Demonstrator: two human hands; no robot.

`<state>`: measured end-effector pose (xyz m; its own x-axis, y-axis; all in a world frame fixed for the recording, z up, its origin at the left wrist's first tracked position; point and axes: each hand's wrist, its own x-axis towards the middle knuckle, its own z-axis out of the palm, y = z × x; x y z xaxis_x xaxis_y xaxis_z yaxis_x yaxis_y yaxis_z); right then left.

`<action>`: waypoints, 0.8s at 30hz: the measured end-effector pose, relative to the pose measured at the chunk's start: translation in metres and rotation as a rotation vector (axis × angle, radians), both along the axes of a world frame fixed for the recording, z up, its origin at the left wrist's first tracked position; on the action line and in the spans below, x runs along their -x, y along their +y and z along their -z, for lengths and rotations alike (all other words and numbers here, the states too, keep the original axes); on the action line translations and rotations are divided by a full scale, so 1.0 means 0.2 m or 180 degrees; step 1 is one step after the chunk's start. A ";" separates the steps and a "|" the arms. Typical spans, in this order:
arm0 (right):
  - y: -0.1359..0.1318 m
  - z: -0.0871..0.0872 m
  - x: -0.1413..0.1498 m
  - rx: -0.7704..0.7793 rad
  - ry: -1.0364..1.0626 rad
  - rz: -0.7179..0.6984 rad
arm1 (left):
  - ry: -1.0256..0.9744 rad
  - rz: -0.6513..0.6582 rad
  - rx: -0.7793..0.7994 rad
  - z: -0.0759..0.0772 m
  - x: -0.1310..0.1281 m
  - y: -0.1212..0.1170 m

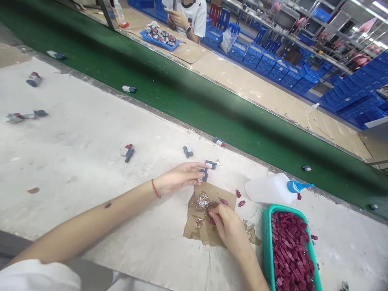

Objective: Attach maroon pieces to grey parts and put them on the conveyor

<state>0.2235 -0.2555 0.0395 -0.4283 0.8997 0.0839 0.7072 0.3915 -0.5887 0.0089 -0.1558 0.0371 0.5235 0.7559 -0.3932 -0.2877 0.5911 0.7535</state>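
Note:
My left hand [182, 176] reaches across the white worktable and pinches a small grey plastic part [205, 174] just above a brown cardboard scrap [202, 221] smeared with glue. My right hand [228, 226] rests on that cardboard, fingers closed on a small dark red piece [212, 221] pressed to the glue patch. A red cord circles my left wrist. A teal basket [266, 242] full of dark red pieces stands right of my right hand.
A white squeeze bottle [269, 188] with a blue nozzle lies behind the basket. Several grey and red parts are scattered over the table [75, 133]. A green conveyor belt [182, 97] runs beyond. A person sits across it by a blue tray [160, 38].

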 end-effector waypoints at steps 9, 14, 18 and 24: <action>0.00 0.00 -0.02 -0.0119 -0.0117 0.0085 | -0.0050 -0.0136 0.0026 0.06 -0.05 -0.13; -0.01 -0.01 -0.03 0.0025 0.0053 0.0168 | -0.0205 -0.0100 0.0207 0.07 -0.07 -0.16; -0.01 0.00 0.00 0.0090 0.0213 0.0125 | -0.0362 -0.0082 0.0452 0.08 -0.08 -0.19; -0.01 0.01 0.00 0.0522 0.0988 0.0703 | -0.0169 0.0285 -0.0190 0.10 -0.08 -0.20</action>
<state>0.2230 -0.2582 0.0378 -0.2004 0.9793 0.0265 0.5427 0.1335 -0.8292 0.0254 -0.1963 0.0161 0.6087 0.7265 -0.3189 -0.2762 0.5709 0.7732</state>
